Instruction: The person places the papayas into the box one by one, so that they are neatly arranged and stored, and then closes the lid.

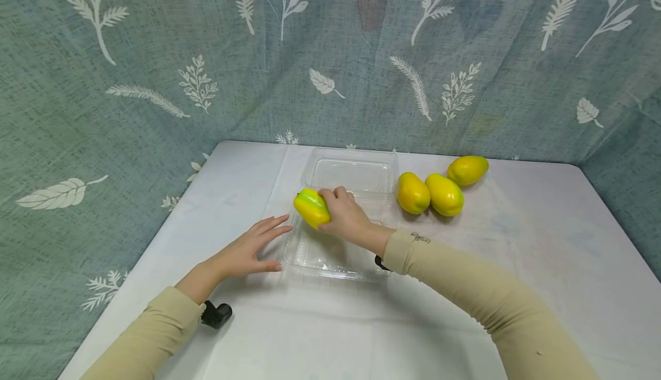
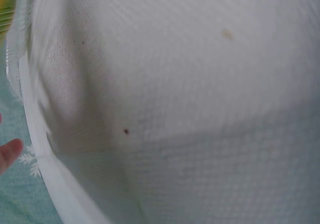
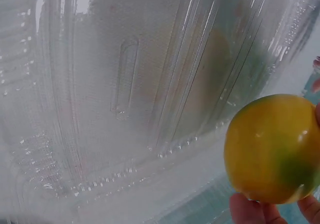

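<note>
On a white-covered counter (image 1: 320, 328), a glossy yellow-green, oval, mango-like fruit (image 1: 311, 208) is held over the left side of a clear, shallow plastic container (image 1: 330, 273), whose clear lid (image 1: 356, 171) lies open toward the counter's far edge. The right hand (image 1: 347, 214) clasps the fruit, fingers curled round its right end. The left hand (image 1: 253, 248) has its fingers straight and spread beside the container's left rim; whether they touch cannot be told. Three similar glossy yellow fruits (image 1: 445, 195) sit right of the lid, near the far edge. The fruit looks firm, fairly light and slippery-skinned, best gripped round its broad middle; the thin container would likely flex or slide, so its rim suits a light hold.
</note>
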A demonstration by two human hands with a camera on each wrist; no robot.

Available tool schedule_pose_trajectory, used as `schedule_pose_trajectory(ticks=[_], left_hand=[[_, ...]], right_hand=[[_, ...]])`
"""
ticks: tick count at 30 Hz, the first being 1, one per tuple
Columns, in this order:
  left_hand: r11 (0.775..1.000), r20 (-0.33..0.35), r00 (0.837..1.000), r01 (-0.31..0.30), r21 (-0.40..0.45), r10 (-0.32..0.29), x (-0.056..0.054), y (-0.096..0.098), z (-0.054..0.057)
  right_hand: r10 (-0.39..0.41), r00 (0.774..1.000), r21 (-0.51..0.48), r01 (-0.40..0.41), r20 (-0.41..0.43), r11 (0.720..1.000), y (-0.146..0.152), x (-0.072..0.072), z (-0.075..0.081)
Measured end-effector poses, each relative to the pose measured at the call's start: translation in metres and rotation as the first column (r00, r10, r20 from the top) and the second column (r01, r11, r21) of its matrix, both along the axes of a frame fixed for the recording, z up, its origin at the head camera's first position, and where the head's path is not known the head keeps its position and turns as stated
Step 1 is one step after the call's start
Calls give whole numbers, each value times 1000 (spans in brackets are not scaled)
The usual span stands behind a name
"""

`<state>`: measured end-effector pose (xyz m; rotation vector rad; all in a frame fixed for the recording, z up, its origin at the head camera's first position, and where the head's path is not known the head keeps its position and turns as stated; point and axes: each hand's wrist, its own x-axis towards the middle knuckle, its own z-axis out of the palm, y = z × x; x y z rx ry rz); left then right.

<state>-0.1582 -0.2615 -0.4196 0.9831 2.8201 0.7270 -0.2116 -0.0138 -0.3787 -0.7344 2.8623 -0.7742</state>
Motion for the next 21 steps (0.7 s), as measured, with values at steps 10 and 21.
schedule_pose_trajectory(ticks=[10,21], left_hand=[[1000,1,1000,9,-10,-9,0,0,1],[1000,-4,1000,8,-21,-8,1,1,2]], right_hand=[[-31,1000,47,31,-1,998,-2,1,-6],[-34,999,54,34,-1,998,-3,0,-6]])
